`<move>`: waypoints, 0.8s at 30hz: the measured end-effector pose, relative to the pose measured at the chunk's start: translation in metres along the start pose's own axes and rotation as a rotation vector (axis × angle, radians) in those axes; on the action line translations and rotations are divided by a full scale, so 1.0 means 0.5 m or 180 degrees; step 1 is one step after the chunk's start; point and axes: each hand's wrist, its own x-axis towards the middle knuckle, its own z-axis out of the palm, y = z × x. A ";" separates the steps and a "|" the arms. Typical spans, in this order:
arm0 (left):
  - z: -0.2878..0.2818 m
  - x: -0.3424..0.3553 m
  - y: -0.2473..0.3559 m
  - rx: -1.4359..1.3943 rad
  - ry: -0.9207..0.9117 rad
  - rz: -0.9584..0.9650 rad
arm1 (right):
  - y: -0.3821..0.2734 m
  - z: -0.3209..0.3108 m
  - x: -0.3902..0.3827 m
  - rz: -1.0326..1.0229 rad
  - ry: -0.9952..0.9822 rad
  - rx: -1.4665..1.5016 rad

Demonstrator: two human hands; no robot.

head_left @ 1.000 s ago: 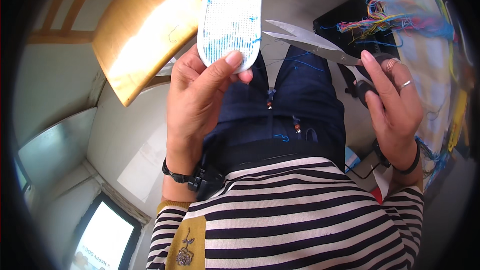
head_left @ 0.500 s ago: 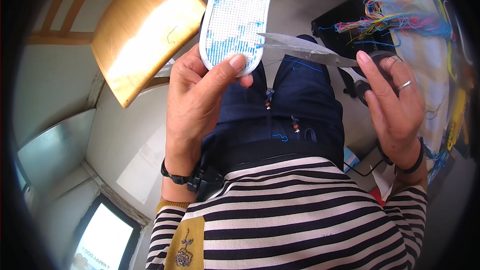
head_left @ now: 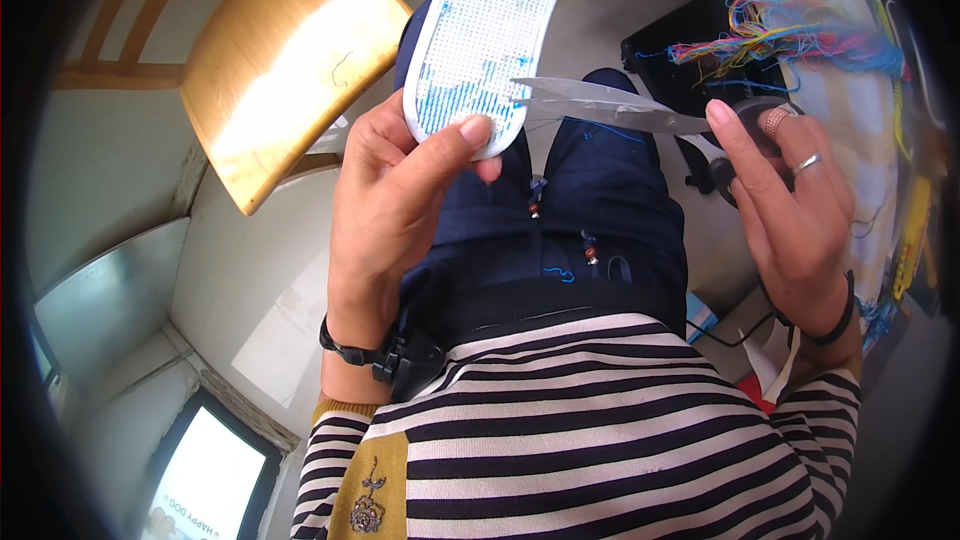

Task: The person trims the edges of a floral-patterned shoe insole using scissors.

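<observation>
The embroidered insole (head_left: 495, 15) leans farther right than half a second ago, and the scissors' (head_left: 625, 113) blades, together then, are slightly parted at its right edge. A tangled thread bundle (head_left: 800, 45) lies right, a wooden seat (head_left: 290, 60) left. The left hand (head_left: 395, 185) pinches the insole's rounded lower end above the lap; the right hand (head_left: 790, 205) clasps the scissors' handles.
</observation>
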 end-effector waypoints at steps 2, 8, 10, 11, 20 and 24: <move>-0.005 0.000 -0.005 -0.0452 -0.0016 -0.0158 | -0.002 0.012 0.003 0.0085 0.0063 0.0256; -0.016 0.007 -0.003 -0.0877 -0.0177 -0.0222 | -0.007 0.051 -0.011 0.0678 -0.0018 0.1318; -0.015 0.006 -0.002 -0.0902 -0.0170 -0.0237 | -0.007 0.062 -0.013 0.0945 -0.0062 0.1798; -0.015 0.006 -0.002 -0.0928 -0.0168 -0.0251 | -0.008 0.063 -0.013 0.1037 -0.0072 0.1956; -0.019 0.003 -0.001 -0.0714 -0.0051 -0.0120 | 0.001 0.044 -0.015 0.1004 0.0046 0.1632; -0.013 0.001 -0.001 -0.0607 -0.0082 -0.0096 | 0.001 0.027 -0.010 0.0732 0.0019 0.1168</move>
